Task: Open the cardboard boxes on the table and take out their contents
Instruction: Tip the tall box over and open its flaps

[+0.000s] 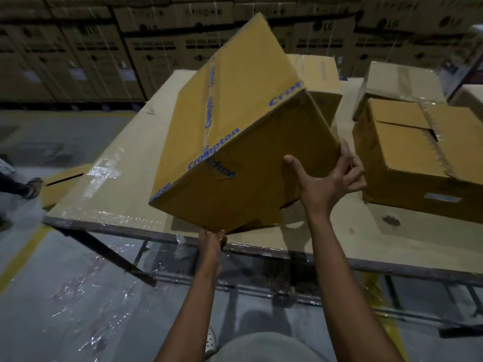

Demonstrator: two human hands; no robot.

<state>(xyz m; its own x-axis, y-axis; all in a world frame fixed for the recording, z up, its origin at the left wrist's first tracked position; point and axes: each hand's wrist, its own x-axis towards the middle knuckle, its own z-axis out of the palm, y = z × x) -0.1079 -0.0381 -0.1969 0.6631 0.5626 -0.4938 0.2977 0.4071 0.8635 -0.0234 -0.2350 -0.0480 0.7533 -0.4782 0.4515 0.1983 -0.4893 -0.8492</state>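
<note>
The right grip point(326, 184) is spread wide on the big yellow-brown cardboard box with blue-lettered tape point(235, 113). Its thumb lies flat on the near face and its fingers curl round the right edge of the box. The left grip point(211, 241) holds the lowest corner from below. Its fingers go under the box, so I cannot tell how far they are closed.

The box is tilted, one corner high, above the near edge of the film-wrapped surface point(109, 189), and it seems lifted off it. Two bare hands carry it at this angle, so I judge it rather light for its size. The walls look stiff, but the tape is smooth and may slip. The bottom flaps point(261, 220) seem partly loose, so it is safer to hold the edges and corners and to keep one support underneath.
</note>
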